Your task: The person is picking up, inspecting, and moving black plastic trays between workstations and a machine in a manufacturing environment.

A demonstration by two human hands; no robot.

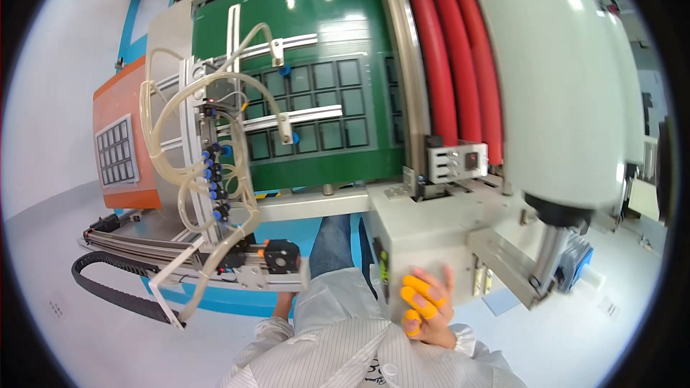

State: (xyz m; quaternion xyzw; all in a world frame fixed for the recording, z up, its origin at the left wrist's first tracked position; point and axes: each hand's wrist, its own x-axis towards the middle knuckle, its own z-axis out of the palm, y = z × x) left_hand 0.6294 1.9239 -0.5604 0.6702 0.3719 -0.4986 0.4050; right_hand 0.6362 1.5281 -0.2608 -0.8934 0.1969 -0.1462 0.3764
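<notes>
My right hand rests against the front of a beige machine housing, fingers apart, with orange finger cots on several of them. Nothing shows in its grip. My left hand is at the near edge of the machine's metal rail, which hides its fingers. On the green conveyor belt, a clear sheet with dark-framed rectangles lies flat. Above the sheet reach metal suction arms with blue cups.
Red rollers and a large white cylinder stand on the right. An orange plate on the left bears another framed sheet. Clear hoses loop above the rails, and a black cable chain curves at the lower left.
</notes>
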